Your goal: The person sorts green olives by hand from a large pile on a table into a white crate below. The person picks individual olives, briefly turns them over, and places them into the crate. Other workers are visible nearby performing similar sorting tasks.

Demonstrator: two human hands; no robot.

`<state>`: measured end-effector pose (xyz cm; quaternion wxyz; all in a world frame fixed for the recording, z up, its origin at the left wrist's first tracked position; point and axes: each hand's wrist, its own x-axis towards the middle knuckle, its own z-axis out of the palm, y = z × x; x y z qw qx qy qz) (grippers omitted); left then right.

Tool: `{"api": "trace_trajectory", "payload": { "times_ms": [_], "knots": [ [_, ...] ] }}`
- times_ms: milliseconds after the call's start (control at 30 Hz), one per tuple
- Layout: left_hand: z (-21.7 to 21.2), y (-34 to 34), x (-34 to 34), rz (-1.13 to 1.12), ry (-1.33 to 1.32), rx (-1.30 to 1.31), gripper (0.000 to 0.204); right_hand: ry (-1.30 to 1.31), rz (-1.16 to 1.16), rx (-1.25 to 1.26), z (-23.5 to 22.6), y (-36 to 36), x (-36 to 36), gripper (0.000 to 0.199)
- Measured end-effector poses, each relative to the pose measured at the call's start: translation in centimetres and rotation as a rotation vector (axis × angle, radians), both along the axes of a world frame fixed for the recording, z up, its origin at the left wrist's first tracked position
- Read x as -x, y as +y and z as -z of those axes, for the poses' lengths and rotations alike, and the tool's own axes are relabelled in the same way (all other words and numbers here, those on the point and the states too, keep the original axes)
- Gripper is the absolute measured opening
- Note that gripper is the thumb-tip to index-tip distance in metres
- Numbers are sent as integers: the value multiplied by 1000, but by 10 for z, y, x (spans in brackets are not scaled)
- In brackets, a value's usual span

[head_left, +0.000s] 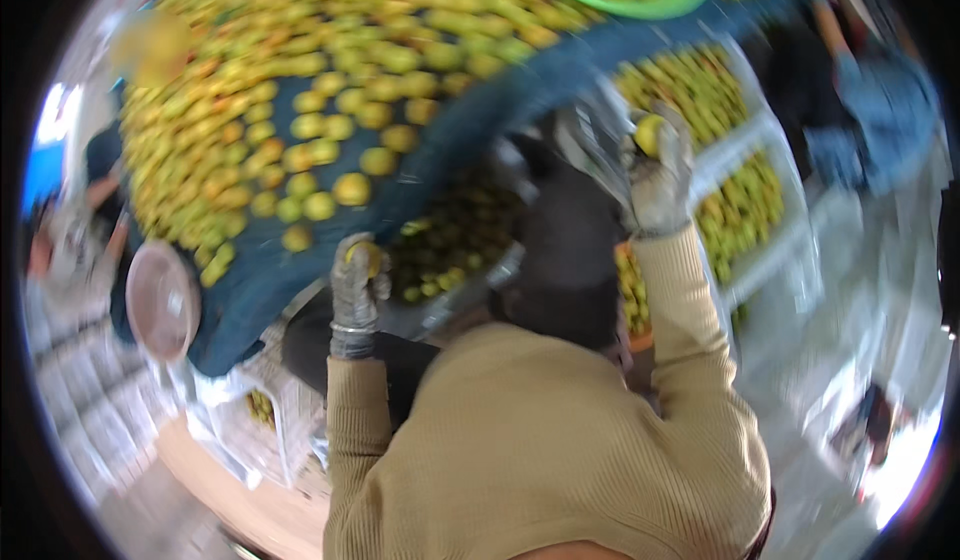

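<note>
Left hand, gloved: fingers curled round a dull yellow fruit, just beside the near edge of the blue cloth. Right hand, gloved: I see it grasping a bright yellow fruit near a pale crate filled with more. From my remote station I note loose fruit spread thickly over the cloth, a pink basin at its left edge, a green basin on the far side.

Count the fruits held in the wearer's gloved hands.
2: one yellowish fruit in the left hand, one yellow-green fruit in the right hand. Any more tucked inside either grip would be hidden from this view.
</note>
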<state>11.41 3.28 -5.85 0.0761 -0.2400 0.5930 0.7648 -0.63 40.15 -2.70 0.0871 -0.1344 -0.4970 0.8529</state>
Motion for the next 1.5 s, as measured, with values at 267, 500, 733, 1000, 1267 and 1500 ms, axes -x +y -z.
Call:
{"api": "trace_trajectory", "payload": {
  "times_ms": [267,500,733,1000,1267,1500],
  "knots": [
    [150,9,-43,295,-329,311,25,-945,-42,-357,172,212,-233,46],
    [159,-5,-46,1185,-148,1440,48,-397,-1294,-1887,203,241,-310,26],
    [164,-5,-27,446,-422,656,39,-1240,-285,-524,292,263,-287,53],
    [93,23,-24,190,-501,780,39,-144,12,-756,105,121,-64,37],
    [-5,-1,-20,-319,298,690,22,270,-886,-712,-13,-102,-5,32],
    [-7,-53,10,-376,26,709,34,673,-841,-1280,23,-224,10,55]
  ]
}}
